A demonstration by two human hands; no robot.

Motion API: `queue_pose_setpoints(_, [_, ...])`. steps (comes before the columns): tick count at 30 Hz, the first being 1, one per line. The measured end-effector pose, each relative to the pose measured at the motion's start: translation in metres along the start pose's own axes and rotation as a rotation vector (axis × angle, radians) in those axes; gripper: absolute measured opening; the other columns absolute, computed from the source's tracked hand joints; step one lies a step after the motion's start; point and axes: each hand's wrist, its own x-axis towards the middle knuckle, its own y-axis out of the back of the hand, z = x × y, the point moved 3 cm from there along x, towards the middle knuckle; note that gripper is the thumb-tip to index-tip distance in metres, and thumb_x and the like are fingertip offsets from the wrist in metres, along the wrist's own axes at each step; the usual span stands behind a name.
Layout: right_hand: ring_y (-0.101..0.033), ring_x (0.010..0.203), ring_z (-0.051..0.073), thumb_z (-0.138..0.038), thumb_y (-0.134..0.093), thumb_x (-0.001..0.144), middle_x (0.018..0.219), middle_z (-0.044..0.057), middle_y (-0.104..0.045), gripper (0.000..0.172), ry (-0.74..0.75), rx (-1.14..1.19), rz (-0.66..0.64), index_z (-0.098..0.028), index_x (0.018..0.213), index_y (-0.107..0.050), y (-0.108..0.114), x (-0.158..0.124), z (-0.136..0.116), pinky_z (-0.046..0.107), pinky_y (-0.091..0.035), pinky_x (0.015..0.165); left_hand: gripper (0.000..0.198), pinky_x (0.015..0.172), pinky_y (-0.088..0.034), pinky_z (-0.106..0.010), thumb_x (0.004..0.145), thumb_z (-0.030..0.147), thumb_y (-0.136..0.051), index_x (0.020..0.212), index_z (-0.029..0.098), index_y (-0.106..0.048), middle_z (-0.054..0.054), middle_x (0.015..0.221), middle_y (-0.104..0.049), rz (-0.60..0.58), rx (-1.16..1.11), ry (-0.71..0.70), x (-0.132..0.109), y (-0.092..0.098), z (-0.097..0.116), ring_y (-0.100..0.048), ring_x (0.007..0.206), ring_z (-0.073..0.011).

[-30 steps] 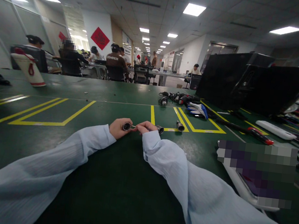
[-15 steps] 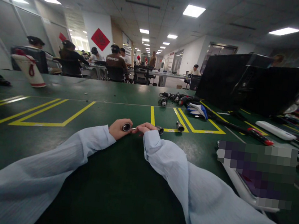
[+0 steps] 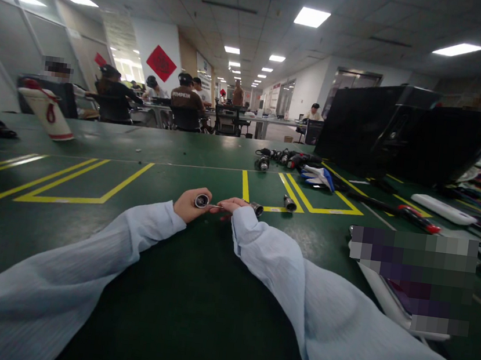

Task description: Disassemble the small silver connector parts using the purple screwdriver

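Left hand: the left hand (image 3: 189,206) is curled round the held cylinder (image 3: 201,201), gripping it with the open end toward the camera.
Rod: the thin rod (image 3: 216,206) spans the gap between the hands; whether it enters the held cylinder or only touches it cannot be made out.
Right hand: the right hand (image 3: 234,204) has its fingertips pinched on the rod's other end, palm turned away.
Progress: judging by the grip, work on the held cylinder is under way and unfinished, since both hands are engaged with it and the rod; how much of it remains cannot be told.
Near cylinder: just beyond the right wrist lies the near cylinder (image 3: 257,209), partly hidden by the sleeve (image 3: 244,225) and not gripped.
Far cylinder: farther right of that hand, the far cylinder (image 3: 290,203) lies by the yellow tape (image 3: 284,210), untouched; whether either loose piece is done or waiting does not show.
Parts pile: ahead and right of the right hand, dark and metal parts (image 3: 286,157) lie bunched, with a blue-white glove (image 3: 317,176) beside them.
Outer right: a red-black handle (image 3: 419,218) lies well apart from the right hand.
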Motion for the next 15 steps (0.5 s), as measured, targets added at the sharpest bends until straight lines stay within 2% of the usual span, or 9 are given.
queue_pose_setpoints(4, [-0.062,0.062,0.014,-0.017,-0.055,0.065,0.054,0.000,-0.065,0.004,0.019,0.005,-0.009,-0.017,0.061,-0.055,0.000,-0.003,-0.004,0.022,-0.044,0.051,0.020,0.050,-0.038,-0.021,0.066,0.033,-0.055,0.065,0.015,-0.047,0.002,0.058,-0.047,0.005,-0.005,0.006,0.000,-0.001,-0.001,-0.045,0.054,-0.0096])
queue_pose_setpoints(11, [-0.061,0.055,0.012,-0.017,-0.051,0.068,0.048,-0.003,-0.062,0.012,0.063,-0.005,0.049,-0.020,0.057,-0.055,0.006,-0.008,-0.009,0.022,-0.045,0.051,0.021,0.050,-0.037,-0.021,0.067,0.034,-0.057,0.066,0.015,-0.048,0.003,0.058,-0.048,0.018,0.038,0.022,-0.001,-0.002,-0.003,-0.044,0.053,-0.0096])
queue_pose_setpoints(15, [-0.061,0.052,0.013,-0.017,-0.050,0.069,0.044,-0.003,-0.060,0.014,0.046,-0.048,0.087,-0.021,0.055,-0.052,0.008,0.003,-0.004,0.023,-0.046,0.051,0.024,0.052,-0.037,-0.021,0.065,0.037,-0.057,0.066,0.015,-0.047,0.003,0.059,-0.048,0.006,0.108,0.021,-0.001,-0.002,-0.002,-0.045,0.055,-0.0105])
